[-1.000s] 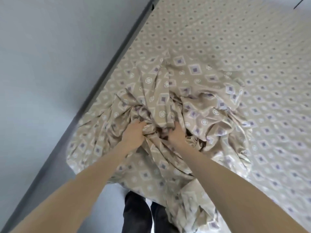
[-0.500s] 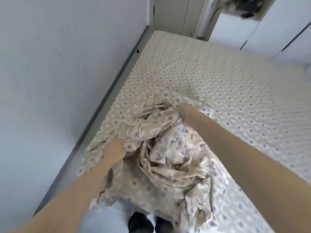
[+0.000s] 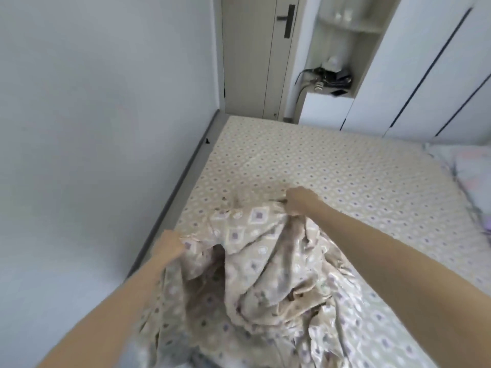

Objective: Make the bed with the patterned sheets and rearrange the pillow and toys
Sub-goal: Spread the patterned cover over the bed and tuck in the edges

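Beige sheet (image 3: 255,264) gripped by left hand (image 3: 170,248), right hand (image 3: 300,201).

Head view, angled down along bed (image 3: 332,168).

Two slender forearms, bare as far as they show, end in a bare left hand (image 3: 170,247) and a bare right hand (image 3: 299,201)

the bunched sheet (image 3: 265,261) is beige with white diamonds, purple squares and white circles. the flat sheet (image 3: 332,166) repeats that pattern. the pillow (image 3: 473,173) is pale pink and lilac, the wall (image 3: 93,102) pale grey, the door (image 3: 247,62) beige with a dark handle (image 3: 289,21).
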### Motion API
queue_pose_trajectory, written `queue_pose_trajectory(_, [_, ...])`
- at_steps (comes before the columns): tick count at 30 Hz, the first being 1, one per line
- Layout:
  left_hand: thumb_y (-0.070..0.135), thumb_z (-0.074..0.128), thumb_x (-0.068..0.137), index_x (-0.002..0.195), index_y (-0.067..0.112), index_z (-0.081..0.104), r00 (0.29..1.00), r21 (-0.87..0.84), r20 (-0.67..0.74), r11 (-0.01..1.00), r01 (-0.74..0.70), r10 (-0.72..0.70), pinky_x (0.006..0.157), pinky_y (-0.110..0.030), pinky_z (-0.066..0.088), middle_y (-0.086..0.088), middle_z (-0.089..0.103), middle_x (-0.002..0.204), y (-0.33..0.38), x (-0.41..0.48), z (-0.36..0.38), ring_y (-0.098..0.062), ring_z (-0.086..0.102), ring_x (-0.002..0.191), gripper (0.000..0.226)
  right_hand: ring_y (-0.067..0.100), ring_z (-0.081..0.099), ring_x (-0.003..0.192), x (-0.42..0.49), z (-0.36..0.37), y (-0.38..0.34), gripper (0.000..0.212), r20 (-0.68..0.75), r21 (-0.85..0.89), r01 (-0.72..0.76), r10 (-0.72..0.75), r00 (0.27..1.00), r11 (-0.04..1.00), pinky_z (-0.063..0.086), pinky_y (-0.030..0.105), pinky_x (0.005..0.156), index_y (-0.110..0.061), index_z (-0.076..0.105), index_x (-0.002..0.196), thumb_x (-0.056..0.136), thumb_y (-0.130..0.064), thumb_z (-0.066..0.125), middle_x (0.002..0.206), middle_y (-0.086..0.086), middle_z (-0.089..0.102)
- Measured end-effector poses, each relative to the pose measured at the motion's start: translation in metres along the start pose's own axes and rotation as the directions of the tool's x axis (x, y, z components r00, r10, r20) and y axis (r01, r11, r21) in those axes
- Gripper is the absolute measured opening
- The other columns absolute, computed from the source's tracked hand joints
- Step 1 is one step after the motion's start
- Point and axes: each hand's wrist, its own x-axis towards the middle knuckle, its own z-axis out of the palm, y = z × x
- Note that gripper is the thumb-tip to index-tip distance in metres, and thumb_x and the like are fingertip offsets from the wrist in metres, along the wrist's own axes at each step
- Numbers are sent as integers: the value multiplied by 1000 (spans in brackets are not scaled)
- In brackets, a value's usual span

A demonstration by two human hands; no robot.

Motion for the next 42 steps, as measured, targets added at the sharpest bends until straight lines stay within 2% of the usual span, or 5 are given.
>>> queue_pose_trajectory(6, [12, 63, 86, 97, -8, 66, 997, 41, -44, 997, 59, -57, 79, -36, 48, -25, 66, 101, -36, -5, -14, -34, 63, 97, 23, 35, 56, 109, 23, -61, 22, 32, -502, 241, -25, 147, 852, 970, 42, 34, 77, -12, 55, 115, 86, -1, 49, 117, 15, 59])
queue_pose_trajectory(11, [23, 56, 90, 111, -1, 56, 991, -52, -86, 994, 96, -100, 88, -40, 48, -21, 60, 112, -14, -8, -1, -37, 57, 104, 32, 24, 53, 99, 47, -64, 19, 52, -277, 834, 153, 163, 947, 530, 48, 25, 64, -9, 37, 137, 89, -8, 55, 133, 14, 46])
queue_pose_trajectory(28, [14, 47, 96, 88, 15, 57, 905, -406, 355, 833, 376, -236, 67, -26, 38, -5, 53, 84, 102, -28, 205, -10, 43, 64, 13, 28, 50, 123, 65, 193, 108, 47, 500, 233, 230, -319, 805, 945, 39, 29, 98, 1, 54, 127, 94, -31, 55, 134, 16, 53])
queue_pose_trajectory(33, [22, 46, 99, 136, 12, 44, 810, -478, 413, 658, 582, -417, 66, -30, 42, -6, 52, 93, 103, -40, 255, -17, 49, 73, 39, 28, 49, 123, 59, 292, 131, 83, 531, 122, 259, -284, 798, 958, 46, 38, 98, -10, 32, 145, 81, -51, 65, 141, 10, 44])
queue_pose_trajectory(42, [16, 45, 98, 131, 9, 46, 784, -535, 445, 574, 620, -433, 98, -36, 41, -11, 49, 130, 120, -64, 274, -27, 48, 118, 34, 27, 58, 109, 42, 330, 154, 23, 427, 314, 80, -216, 878, 946, 42, 29, 78, -5, 59, 86, 98, -17, 42, 87, 4, 58])
